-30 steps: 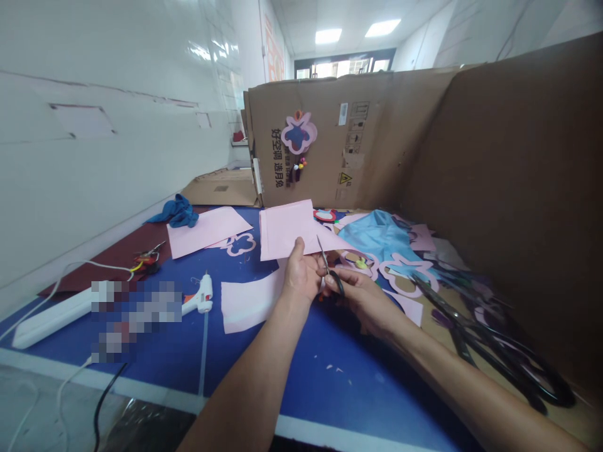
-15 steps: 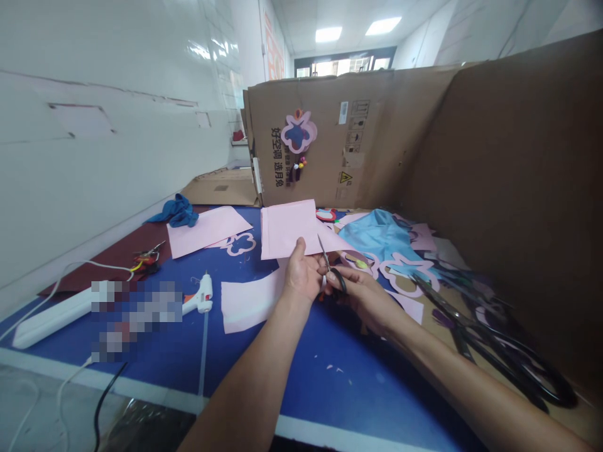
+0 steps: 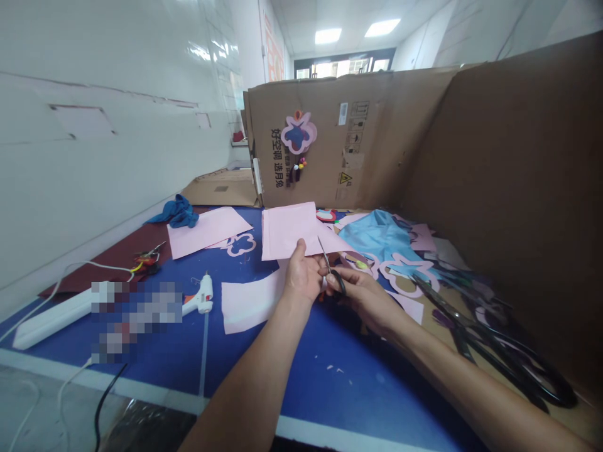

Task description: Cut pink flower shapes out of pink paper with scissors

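My left hand pinches the lower edge of a pink sheet, thumb on top and fingers beneath. The sheet is held up above the table. My right hand grips small black-handled scissors, whose blades lie at the sheet and point up and away from me. Right of the blades, a strip of the sheet slants away from the main part. Below my left wrist another pink sheet lies flat, partly covered by my arm. Pink flower-shaped cutouts rest to the right.
Large black scissors lie at the right. Light blue cloth is heaped behind my hands. A white glue gun and a white power strip sit at the left. Cardboard stands behind, with a flower ornament on it.
Hardly anything differs. The pink sheet's upper edge has dipped slightly; both hands keep their hold and place.
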`<state>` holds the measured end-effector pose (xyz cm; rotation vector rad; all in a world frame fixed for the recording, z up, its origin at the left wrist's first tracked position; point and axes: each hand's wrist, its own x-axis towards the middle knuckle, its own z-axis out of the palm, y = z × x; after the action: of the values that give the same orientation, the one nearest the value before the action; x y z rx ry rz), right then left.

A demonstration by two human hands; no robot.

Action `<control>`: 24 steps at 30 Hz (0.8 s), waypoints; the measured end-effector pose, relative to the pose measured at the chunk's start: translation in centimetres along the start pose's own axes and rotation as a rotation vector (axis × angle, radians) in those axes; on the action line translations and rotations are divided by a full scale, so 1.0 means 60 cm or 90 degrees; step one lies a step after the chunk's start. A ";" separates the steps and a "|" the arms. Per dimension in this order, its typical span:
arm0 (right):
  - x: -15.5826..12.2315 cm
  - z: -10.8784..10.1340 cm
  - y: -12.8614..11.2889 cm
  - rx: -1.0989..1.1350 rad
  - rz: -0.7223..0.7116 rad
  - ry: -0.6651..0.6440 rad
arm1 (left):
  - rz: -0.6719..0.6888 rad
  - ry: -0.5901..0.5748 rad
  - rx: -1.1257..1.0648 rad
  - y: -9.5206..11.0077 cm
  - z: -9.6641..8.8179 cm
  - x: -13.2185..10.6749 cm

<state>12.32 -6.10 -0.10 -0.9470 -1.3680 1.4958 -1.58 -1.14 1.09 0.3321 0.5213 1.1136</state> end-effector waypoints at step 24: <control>-0.064 -0.059 -0.016 -0.079 0.113 0.012 | 0.177 0.116 -0.146 0.013 -0.021 0.025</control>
<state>17.00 -8.54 0.40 -1.1852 -1.4054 1.5420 -2.38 0.52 0.07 0.1038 0.5104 1.4686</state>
